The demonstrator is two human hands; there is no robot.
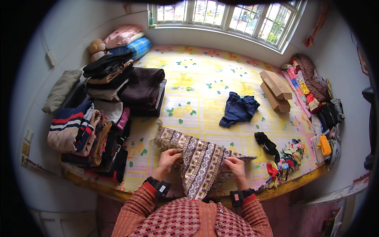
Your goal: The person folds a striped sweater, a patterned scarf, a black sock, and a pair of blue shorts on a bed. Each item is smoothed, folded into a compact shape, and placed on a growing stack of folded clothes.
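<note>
A patterned cloth (198,163) with striped floral bands and a brown fluffy edge hangs between my hands at the near edge of the bed. My left hand (170,160) grips its fluffy edge at the left. On the right, my right hand (235,167) pinches the cloth near its pointed corner. Part of the cloth's fluffy underside shows below the right hand. Beyond it lies a crumpled navy garment (239,109). A black cloth item (266,145) rests to the right of my right hand, beside a pile of colourful fabric pieces (284,166).
Stacks of folded clothes (71,127) and dark folded fabric (142,89) stand at the left. Pillows (124,37) and a plush toy (97,49) sit behind. At right are a cardboard box (275,91), rolled quilts (311,77) and a yellow pouch (325,145). A barred window is ahead.
</note>
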